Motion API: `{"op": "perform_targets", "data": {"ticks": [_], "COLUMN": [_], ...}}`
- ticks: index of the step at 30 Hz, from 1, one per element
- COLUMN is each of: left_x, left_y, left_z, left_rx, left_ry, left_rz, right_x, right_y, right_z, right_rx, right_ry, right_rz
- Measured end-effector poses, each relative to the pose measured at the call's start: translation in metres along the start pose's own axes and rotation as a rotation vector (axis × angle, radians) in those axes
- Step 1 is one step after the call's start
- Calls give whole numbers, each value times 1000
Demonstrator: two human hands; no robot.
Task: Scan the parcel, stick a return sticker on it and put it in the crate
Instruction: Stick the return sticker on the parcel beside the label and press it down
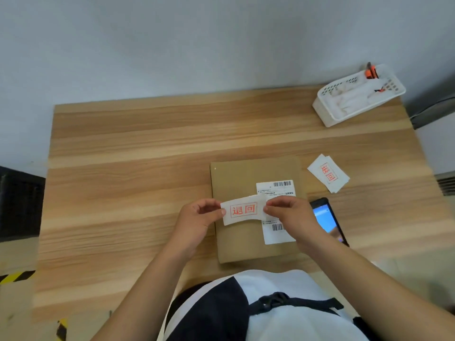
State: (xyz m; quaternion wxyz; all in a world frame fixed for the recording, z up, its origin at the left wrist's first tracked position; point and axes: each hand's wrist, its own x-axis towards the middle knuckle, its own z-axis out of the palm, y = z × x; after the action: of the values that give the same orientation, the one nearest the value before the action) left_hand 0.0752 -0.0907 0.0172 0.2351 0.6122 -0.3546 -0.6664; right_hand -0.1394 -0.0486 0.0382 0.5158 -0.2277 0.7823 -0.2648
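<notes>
Closest to the camera is my own torso in a white top with a black strap and buckle, and from it both bare forearms reach out over a light wooden table. My left hand pinches the left end of a white return sticker between thumb and fingers. My right hand pinches the sticker's right end, where a paper layer looks lifted away from the rest. Red characters in a red box are printed on the sticker, which hangs level just above the parcel.

That parcel is a flat brown cardboard package lying on the table directly ahead of me. A white shipping label with barcodes sits on its right half, partly hidden by my right hand.

Just right of the parcel lies a handheld scanner with its screen lit blue. Farther right and a little beyond rests a small stack of spare stickers. At the far right corner stands a white plastic basket holding orange-handled tools. Part of a dark crate shows at the left edge, beside the table.
</notes>
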Motion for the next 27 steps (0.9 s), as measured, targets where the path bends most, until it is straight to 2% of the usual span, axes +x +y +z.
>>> {"op": "perform_targets", "data": {"ticks": [6, 10, 17, 27], "left_x": [34, 55, 68, 71], "left_y": [17, 22, 21, 20], "left_z": [1, 0, 2, 7], "left_rx": [109, 210, 355, 449], "left_ry": [72, 135, 152, 180], "left_rz": [105, 93, 178, 217], "right_x": [19, 36, 45, 52], "right_y": [-26, -39, -40, -35], "right_z": [18, 31, 40, 41], "right_rx": [-74, -181, -362, -439], "right_ry": [111, 155, 215, 218], "right_rz": [-55, -66, -162, -195]}}
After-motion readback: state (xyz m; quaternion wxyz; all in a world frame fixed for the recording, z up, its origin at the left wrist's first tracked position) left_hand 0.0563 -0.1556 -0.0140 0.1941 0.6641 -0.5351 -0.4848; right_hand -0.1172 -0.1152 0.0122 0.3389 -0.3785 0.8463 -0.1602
